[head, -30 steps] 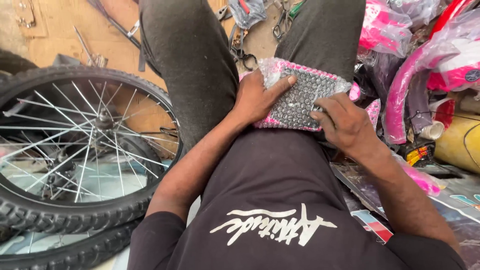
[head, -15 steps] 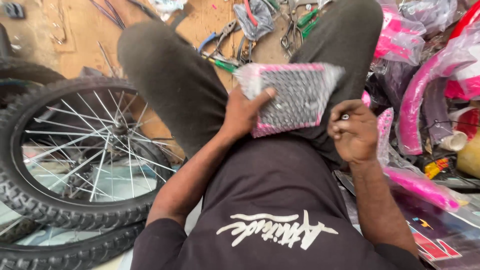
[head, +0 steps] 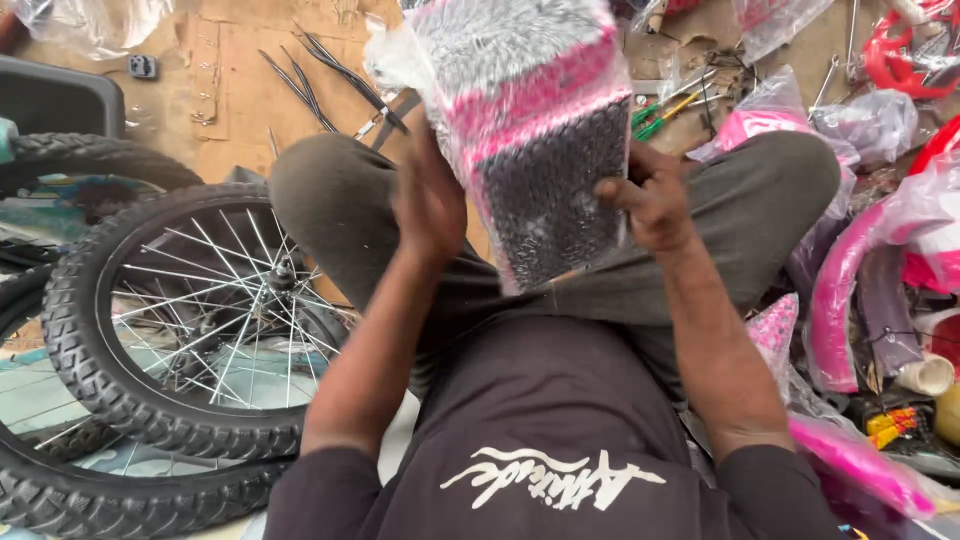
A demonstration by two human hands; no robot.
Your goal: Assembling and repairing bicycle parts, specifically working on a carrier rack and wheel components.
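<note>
Change: since half a second ago both hands have lifted the plastic-wrapped pink, grey and black bicycle saddle (head: 530,130) from lap height up toward the camera, and the right hand, then off it in a loose fist, is back on its edge.
Left fingers: the fingers (head: 425,165) of the left hand (head: 428,205) are pressed flat against the saddle's left side, grasping it through the wrap.
Right fingers: the fingers (head: 620,190) of the right hand (head: 650,200) are curled onto the lower right edge, pinching the plastic there.
Saddle: held in the air between both hands, above the crossed legs, tilted, its black textured part toward the lap and its grey part at the top of the view.
Legs: dark grey trousers (head: 340,210), knees spread left and right under the saddle.
Shirt: black with a white script print (head: 550,480).
Left side: spoked bicycle wheel with a knobby black tyre (head: 190,310) lies flat just beside the left knee, over a second tyre (head: 90,490).
Floor: brown cardboard (head: 240,90) with thin metal rods and green-handled pliers (head: 665,110) scattered on it.
Right side: pink bicycle parts in clear plastic (head: 850,290), near the right knee.
</note>
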